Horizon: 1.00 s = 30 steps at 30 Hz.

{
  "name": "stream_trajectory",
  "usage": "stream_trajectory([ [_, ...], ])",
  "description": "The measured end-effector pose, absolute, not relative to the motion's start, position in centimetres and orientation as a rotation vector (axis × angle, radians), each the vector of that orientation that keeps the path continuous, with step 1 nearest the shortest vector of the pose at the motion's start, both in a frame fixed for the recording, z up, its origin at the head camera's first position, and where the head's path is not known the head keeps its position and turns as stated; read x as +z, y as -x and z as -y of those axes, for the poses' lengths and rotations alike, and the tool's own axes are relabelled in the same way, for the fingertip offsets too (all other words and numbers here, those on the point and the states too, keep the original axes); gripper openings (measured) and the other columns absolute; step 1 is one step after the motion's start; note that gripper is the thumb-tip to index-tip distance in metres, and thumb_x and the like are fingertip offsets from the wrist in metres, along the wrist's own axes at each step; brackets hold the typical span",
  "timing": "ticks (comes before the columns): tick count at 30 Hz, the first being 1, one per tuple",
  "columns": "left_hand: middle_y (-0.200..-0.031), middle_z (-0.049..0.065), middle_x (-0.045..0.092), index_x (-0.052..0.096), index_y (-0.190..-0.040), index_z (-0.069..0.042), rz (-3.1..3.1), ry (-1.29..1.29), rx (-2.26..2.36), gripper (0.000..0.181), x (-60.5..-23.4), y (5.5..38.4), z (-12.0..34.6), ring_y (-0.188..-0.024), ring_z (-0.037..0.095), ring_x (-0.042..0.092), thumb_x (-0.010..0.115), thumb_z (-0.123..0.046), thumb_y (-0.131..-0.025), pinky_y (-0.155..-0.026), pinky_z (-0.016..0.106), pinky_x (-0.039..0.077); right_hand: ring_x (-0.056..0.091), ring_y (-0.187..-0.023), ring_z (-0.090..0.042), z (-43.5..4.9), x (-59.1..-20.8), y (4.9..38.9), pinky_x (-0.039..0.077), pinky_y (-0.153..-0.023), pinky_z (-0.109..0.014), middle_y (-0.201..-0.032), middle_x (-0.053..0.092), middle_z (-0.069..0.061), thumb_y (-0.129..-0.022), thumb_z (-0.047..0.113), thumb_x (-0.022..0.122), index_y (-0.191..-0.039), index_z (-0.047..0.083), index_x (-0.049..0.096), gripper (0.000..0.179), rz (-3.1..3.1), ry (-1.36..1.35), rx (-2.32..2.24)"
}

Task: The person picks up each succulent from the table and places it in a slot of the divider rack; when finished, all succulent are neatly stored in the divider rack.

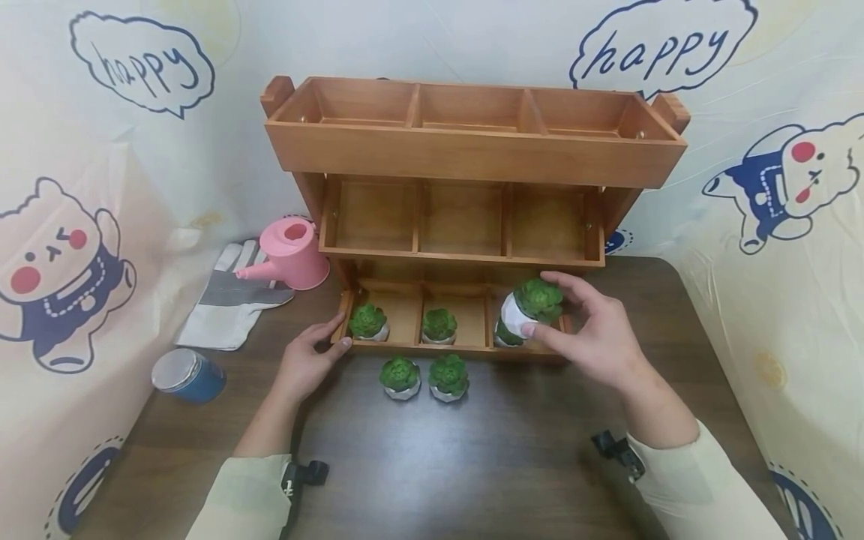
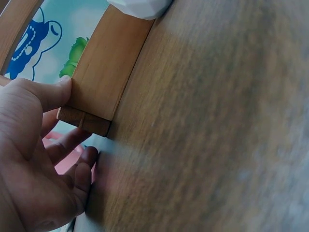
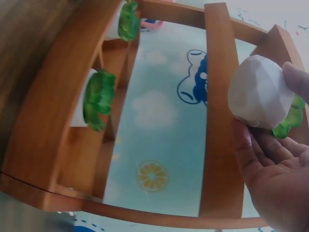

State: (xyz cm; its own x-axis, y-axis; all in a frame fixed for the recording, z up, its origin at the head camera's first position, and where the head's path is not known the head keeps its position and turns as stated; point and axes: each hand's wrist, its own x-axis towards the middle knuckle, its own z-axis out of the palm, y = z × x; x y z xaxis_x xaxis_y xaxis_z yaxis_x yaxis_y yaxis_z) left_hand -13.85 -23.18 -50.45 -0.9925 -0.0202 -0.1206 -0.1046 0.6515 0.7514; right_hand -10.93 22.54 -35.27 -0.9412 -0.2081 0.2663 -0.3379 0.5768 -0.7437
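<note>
Surface extends beneath both grips. Wooden shelf, with three tiers of three compartments each, stands ahead of and between the grips. Left grip clasps the left end of the lowest tier, thumb against the board. Right grip is spread only to pot width and pinches the held plant by its white pot, tilted, in front of the shelf's right-hand part. Glove and pink watering can lie beyond the left grip; blue jar stands to its left. Two loose plants stand between the grips, near the lowest tier. Left plant sits just beside the left grip, center plant midway between grips, right plant below the held one.

Caution: a pull by the left grip could shift the shelf and tip its plants. Lowering the held plant straight down could strike the right plant, since that compartment is occupied. Uneven fingertip pressure could let the faceted pot slip.
</note>
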Motion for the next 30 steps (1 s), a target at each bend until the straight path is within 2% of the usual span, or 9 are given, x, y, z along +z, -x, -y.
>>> stream_trajectory([
  [3,-0.154,0.016,0.051,0.051,-0.155,-0.031,-2.765,0.102,1.262,0.066,-50.4,14.0,23.2,-0.142,0.041,0.046,0.068,-0.056,-0.096,-0.113,0.067,0.035,0.066,-0.096,-0.021,-22.6,-34.5,11.3,0.052,-0.079,-0.018,-0.121,0.073,-0.005,-0.083,0.023,0.090,-0.145,0.019,0.059,0.069,2.620,-0.481,1.272],
  [6,-0.154,0.016,0.050,0.051,-0.155,-0.030,-2.767,0.096,1.261,0.066,-50.4,14.0,23.2,-0.142,0.042,0.046,0.068,-0.056,-0.096,-0.114,0.067,0.034,0.065,-0.095,-0.020,-22.7,-34.0,11.7,0.052,-0.078,-0.021,-0.120,0.074,-0.004,-0.082,0.022,0.090,-0.143,0.019,0.060,0.068,2.592,-0.482,1.241],
  [13,-0.157,0.017,0.048,0.050,-0.156,-0.032,-2.752,0.104,1.235,0.068,-50.5,13.7,23.1,-0.145,0.043,0.042,0.067,-0.058,-0.096,-0.114,0.069,0.032,0.067,-0.104,-0.021,-22.9,-32.7,12.2,0.052,-0.082,-0.014,-0.130,0.070,-0.004,-0.083,0.029,0.090,-0.143,0.020,0.059,0.069,2.592,-0.375,1.218],
  [15,-0.157,0.016,0.047,0.050,-0.155,-0.033,-2.739,0.123,1.237,0.068,-50.5,13.6,23.0,-0.145,0.043,0.041,0.067,-0.059,-0.095,-0.114,0.070,0.032,0.067,-0.109,-0.022,-22.9,-32.3,12.4,0.052,-0.086,-0.015,-0.134,0.069,-0.005,-0.083,0.032,0.089,-0.143,0.019,0.058,0.069,2.593,-0.345,1.207],
  [18,-0.159,0.016,0.045,0.049,-0.156,-0.033,-2.725,0.138,1.238,0.068,-50.5,13.5,23.0,-0.146,0.044,0.039,0.067,-0.059,-0.095,-0.114,0.071,0.031,0.065,-0.115,-0.024,-23.0,-31.7,12.9,0.054,-0.094,-0.030,-0.137,0.067,-0.006,-0.084,0.033,0.089,-0.144,0.019,0.058,0.069,2.586,-0.316,1.206],
  [22,-0.159,0.016,0.045,0.049,-0.156,-0.034,-2.716,0.148,1.252,0.068,-50.5,13.4,23.0,-0.146,0.043,0.039,0.067,-0.058,-0.095,-0.114,0.071,0.030,0.066,-0.116,-0.027,-22.9,-31.0,13.9,0.055,-0.098,-0.052,-0.138,0.066,-0.008,-0.085,0.034,0.088,-0.145,0.017,0.057,0.070,2.576,-0.307,1.222],
  [30,-0.157,0.016,0.047,0.050,-0.155,-0.034,-2.734,0.136,1.263,0.067,-50.5,13.6,23.1,-0.144,0.043,0.042,0.067,-0.059,-0.096,-0.113,0.070,0.033,0.065,-0.114,-0.027,-22.7,-30.3,15.7,0.055,-0.099,-0.056,-0.142,0.063,-0.006,-0.084,0.034,0.089,-0.146,0.016,0.054,0.074,2.542,-0.296,1.290],
])
